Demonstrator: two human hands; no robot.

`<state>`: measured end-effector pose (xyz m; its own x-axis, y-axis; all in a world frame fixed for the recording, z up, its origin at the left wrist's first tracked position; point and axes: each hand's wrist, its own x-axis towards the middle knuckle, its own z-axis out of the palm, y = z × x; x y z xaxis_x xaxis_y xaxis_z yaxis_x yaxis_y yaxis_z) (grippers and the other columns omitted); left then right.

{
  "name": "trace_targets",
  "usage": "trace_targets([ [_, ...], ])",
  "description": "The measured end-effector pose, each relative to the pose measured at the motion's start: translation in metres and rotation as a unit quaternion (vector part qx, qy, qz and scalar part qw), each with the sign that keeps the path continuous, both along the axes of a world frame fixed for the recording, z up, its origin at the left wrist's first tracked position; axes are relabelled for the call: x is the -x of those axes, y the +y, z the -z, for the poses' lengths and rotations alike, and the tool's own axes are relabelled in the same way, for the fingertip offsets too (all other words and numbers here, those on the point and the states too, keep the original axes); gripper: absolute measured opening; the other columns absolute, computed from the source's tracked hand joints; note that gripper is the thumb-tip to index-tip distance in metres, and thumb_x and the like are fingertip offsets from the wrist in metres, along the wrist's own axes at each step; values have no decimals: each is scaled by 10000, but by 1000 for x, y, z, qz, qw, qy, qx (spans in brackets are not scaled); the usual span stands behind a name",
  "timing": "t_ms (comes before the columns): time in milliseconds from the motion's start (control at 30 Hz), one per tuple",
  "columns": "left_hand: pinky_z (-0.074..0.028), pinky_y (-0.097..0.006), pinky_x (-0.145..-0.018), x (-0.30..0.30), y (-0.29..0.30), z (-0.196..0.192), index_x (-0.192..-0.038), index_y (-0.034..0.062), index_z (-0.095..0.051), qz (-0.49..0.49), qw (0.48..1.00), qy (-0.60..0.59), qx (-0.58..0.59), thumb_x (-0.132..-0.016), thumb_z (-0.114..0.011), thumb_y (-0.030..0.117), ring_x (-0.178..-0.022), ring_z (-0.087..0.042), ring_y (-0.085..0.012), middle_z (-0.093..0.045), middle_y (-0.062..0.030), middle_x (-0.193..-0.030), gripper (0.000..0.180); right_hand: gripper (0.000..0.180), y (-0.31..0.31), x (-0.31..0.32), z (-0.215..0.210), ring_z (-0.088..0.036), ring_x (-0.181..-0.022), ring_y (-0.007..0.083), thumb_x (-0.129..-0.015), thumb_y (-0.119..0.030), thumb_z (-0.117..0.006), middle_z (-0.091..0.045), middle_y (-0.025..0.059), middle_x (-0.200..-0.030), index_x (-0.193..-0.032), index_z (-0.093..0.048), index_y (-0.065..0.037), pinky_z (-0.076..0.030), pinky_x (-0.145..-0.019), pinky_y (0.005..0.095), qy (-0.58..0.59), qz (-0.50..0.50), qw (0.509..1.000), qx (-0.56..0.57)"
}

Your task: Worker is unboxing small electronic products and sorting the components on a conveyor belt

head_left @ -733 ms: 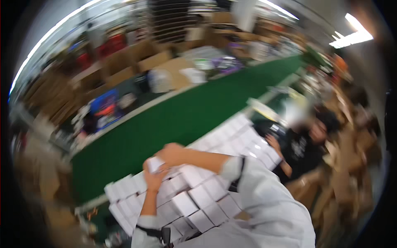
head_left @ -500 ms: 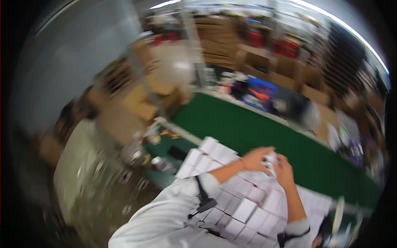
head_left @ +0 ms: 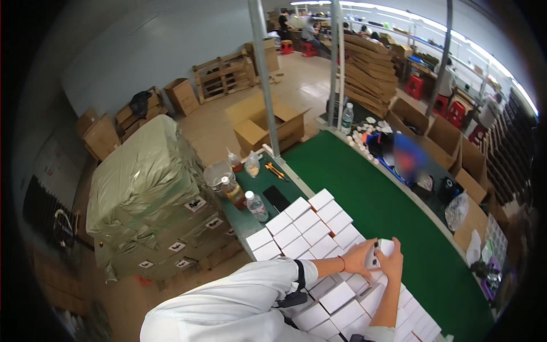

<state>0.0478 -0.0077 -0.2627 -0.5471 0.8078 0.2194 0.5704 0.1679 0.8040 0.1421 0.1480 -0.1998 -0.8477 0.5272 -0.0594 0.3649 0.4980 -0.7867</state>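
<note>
Nearest, a white sleeve [head_left: 228, 308] crossing the lower edge, with a black strap at the upper arm. Just beyond, both hands meeting over rows of small white boxes [head_left: 307, 225] laid edge to edge on the near end of the green conveyor belt [head_left: 370, 194]. Left hand [head_left: 360, 257] curled around one side of a single small white box [head_left: 383, 248], right hand [head_left: 392, 263] curled around the other, fingers closed on it, the box raised a little above its neighbours. Which face is being worked: cannot tell, fingers in the way.

Left of the rows, on the green table end: a clear water bottle [head_left: 256, 206], a brown sauce bottle [head_left: 232, 192], a black phone [head_left: 276, 198] lying flat, an orange-handled tool [head_left: 274, 170]. Further left, a stack of cartons wrapped in green film [head_left: 145, 194]. Beyond, an open cardboard box [head_left: 268, 122] on the floor beside a grey post, then wooden pallets [head_left: 225, 74] against the far wall. Far right, more cartons and red stools along the belt.

Risks, as a judgement: boxes packed tight, so a forearm dragged across the rows could nudge several out of line or off the near edge. Held box gripped only at its sides; a loose pinch could drop it onto the others and dent a corner. Water bottle standing just beside the nearest row; a knock from the elbow could tip it onto the cardboard.
</note>
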Motion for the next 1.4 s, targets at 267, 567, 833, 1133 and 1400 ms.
trace_targets([
  [267,-414,-532,-1087,55,8,-66,-1373,-11,-545,94,981,163,-43,-511,-996,563,-1246,-538,-426,-572,-218,-1337,1129,852,2,-25,-28,-592,-1182,185,-975,-170,-718,-549,176,-1466,-1673,-251,-20,-510,-957,325,30,-26,957,288],
  [567,-460,-517,-1042,27,16,-114,-1379,105,-579,130,969,203,50,-445,-1044,302,-1258,-516,-381,-565,-112,-1343,1062,1034,-10,-38,-21,-629,-1274,306,-828,-231,-831,-470,290,-1563,-1658,-266,17,-494,-1071,364,100,72,937,327],
  [833,-428,-496,-1118,75,1,-112,-1513,54,-467,168,978,112,47,-527,-1037,310,-1319,-476,-389,-527,-155,-1420,1168,887,29,-70,-15,-504,-1463,319,-828,104,-565,-423,178,-1637,-1652,-287,-68,-463,-1165,452,306,88,839,441],
  [1133,-475,-602,-996,58,73,-137,-1446,59,-544,59,901,371,218,-565,-951,515,-1283,-530,-354,-576,-143,-1352,1072,294,22,19,9,-703,-1079,225,-1006,-177,-652,-718,125,-1152,-1248,-652,-9,-575,-904,362,204,118,934,269],
  [1400,-453,-615,-956,46,149,-177,-1298,107,-627,90,821,474,307,-536,-931,561,-1292,-542,-315,-610,-113,-1297,937,472,96,14,25,-643,-1095,152,-1018,-471,-637,-693,32,-1226,-1324,-650,-111,-483,-1006,336,161,20,848,505],
])
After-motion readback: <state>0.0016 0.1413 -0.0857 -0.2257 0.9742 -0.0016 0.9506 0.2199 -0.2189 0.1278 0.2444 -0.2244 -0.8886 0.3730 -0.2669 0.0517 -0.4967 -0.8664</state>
